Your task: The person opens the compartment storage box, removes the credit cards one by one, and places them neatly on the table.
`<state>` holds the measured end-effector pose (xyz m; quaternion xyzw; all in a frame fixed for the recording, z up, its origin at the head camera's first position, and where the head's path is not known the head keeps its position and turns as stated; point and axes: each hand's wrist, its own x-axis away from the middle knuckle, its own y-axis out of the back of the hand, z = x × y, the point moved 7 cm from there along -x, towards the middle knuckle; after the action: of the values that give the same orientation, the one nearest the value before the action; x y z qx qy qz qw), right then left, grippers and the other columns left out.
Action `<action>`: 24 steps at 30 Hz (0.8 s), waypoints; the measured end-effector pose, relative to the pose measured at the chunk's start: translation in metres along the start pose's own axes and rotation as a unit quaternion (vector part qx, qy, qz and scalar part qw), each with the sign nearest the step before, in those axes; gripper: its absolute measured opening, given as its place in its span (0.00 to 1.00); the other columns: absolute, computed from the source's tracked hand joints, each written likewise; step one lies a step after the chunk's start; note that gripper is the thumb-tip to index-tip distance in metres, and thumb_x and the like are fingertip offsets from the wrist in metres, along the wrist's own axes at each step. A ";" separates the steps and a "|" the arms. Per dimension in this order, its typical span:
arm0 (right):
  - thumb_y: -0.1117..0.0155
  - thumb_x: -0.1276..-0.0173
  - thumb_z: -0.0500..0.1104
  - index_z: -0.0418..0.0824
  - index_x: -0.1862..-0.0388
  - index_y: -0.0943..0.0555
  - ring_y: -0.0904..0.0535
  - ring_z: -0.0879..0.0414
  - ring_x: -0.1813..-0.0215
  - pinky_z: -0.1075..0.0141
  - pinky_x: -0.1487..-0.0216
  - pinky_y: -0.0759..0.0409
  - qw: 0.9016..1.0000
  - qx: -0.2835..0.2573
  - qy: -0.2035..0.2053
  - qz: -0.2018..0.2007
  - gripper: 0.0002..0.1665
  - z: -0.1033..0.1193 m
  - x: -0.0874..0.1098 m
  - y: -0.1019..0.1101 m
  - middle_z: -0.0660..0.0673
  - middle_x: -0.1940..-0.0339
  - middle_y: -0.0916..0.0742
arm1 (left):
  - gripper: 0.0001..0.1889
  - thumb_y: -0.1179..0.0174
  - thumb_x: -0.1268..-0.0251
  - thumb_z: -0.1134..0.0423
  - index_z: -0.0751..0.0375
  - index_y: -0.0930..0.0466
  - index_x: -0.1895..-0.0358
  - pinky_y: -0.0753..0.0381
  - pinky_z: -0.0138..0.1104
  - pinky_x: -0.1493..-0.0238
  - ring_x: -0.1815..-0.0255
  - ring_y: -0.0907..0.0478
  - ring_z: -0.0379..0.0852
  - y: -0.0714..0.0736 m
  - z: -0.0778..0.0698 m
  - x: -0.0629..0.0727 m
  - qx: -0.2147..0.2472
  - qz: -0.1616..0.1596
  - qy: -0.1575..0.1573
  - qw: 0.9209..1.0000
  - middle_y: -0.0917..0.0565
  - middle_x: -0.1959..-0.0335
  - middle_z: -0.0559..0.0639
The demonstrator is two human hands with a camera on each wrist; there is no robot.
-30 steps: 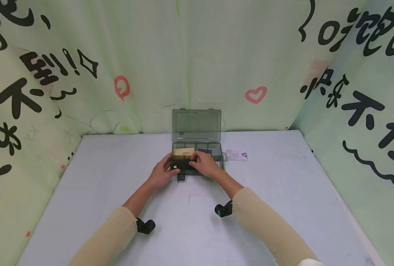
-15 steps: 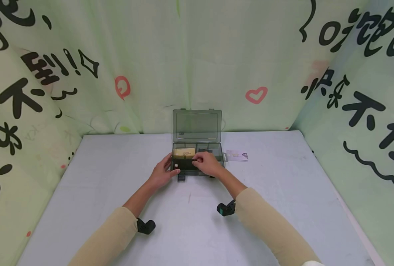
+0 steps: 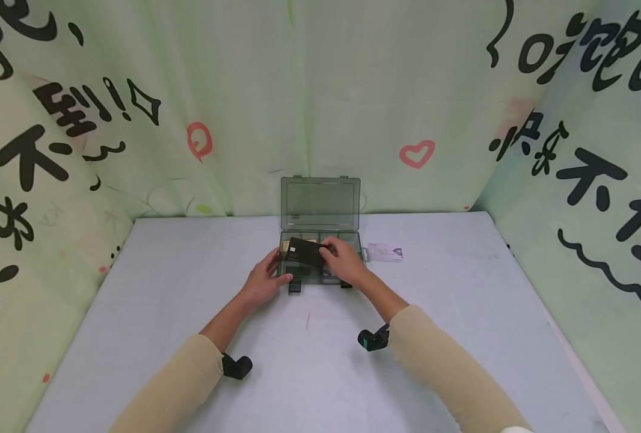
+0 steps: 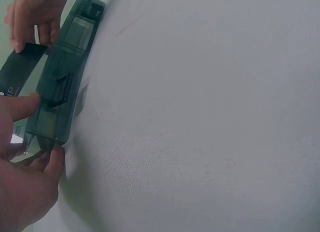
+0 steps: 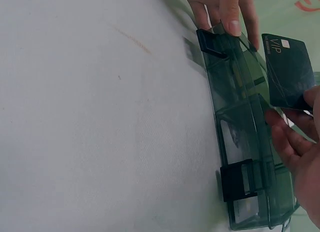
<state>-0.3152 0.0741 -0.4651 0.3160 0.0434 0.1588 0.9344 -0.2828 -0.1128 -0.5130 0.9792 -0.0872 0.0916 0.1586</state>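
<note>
In the head view a transparent grey-green compartment box (image 3: 320,204) stands with its lid raised at the back of the table. My left hand (image 3: 262,282) grips its front left corner, thumb on the rim and fingers round the side. My right hand (image 3: 344,264) pinches a black card (image 3: 303,251) by its right end, tilted above the compartments. The right wrist view shows "VIP" printed on the card (image 5: 287,71) beside a small pale chip square. A yellowish piece (image 3: 286,245) shows in the back left compartment, partly hidden by the card.
A pale purple printed card (image 3: 385,252) lies on the white table (image 3: 439,288) right of the box. Two black latches (image 3: 294,288) hang at the box's front. Black wrist devices (image 3: 237,367) sit at both sleeves. A printed curtain (image 3: 320,90) rises behind and at both sides.
My right hand has lifted the black card from the front compartment and moved slightly up and right with it; the card now slants over the back compartments. My left hand stays at the corner.
</note>
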 end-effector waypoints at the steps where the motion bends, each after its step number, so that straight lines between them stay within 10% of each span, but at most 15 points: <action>1: 0.50 0.23 0.43 0.37 0.46 0.25 0.15 0.48 0.63 0.62 0.60 0.16 1.000 -0.020 -0.002 0.000 0.14 -0.001 0.000 0.001 0.38 0.58 0.16 | 0.43 0.37 0.36 0.64 0.52 0.52 0.22 0.38 0.44 0.24 0.22 0.45 0.54 0.000 0.000 0.000 -0.001 0.001 0.001 1.000 0.42 0.24 0.59; 6: 0.51 0.23 0.39 0.38 0.41 0.29 0.13 0.42 0.62 0.57 0.59 0.12 0.997 -0.078 -0.005 -0.002 0.15 -0.002 0.003 0.008 0.35 0.52 0.21 | 0.43 0.37 0.35 0.63 0.50 0.53 0.22 0.39 0.44 0.23 0.22 0.46 0.54 0.001 0.000 0.001 -0.004 0.004 0.004 1.000 0.43 0.23 0.58; 11: 0.48 0.27 0.36 0.40 0.39 0.29 0.14 0.43 0.65 0.66 0.72 0.22 0.999 -0.029 0.013 -0.017 0.19 -0.003 0.004 0.017 0.38 0.53 0.21 | 0.43 0.38 0.35 0.63 0.51 0.53 0.22 0.39 0.45 0.24 0.22 0.46 0.55 0.001 -0.001 0.002 -0.006 0.006 0.003 1.000 0.44 0.23 0.59; 24: 0.41 0.29 0.36 0.41 0.43 0.25 0.26 0.54 0.68 0.67 0.64 0.24 0.998 0.002 0.030 -0.052 0.17 -0.008 0.012 0.034 0.41 0.62 0.18 | 0.43 0.37 0.36 0.63 0.51 0.54 0.22 0.38 0.45 0.24 0.22 0.46 0.54 0.000 -0.001 0.001 -0.005 0.006 0.000 1.000 0.44 0.23 0.58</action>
<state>-0.3143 0.1081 -0.4508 0.3099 0.0878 0.1194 0.9391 -0.2817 -0.1131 -0.5121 0.9779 -0.0931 0.0917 0.1631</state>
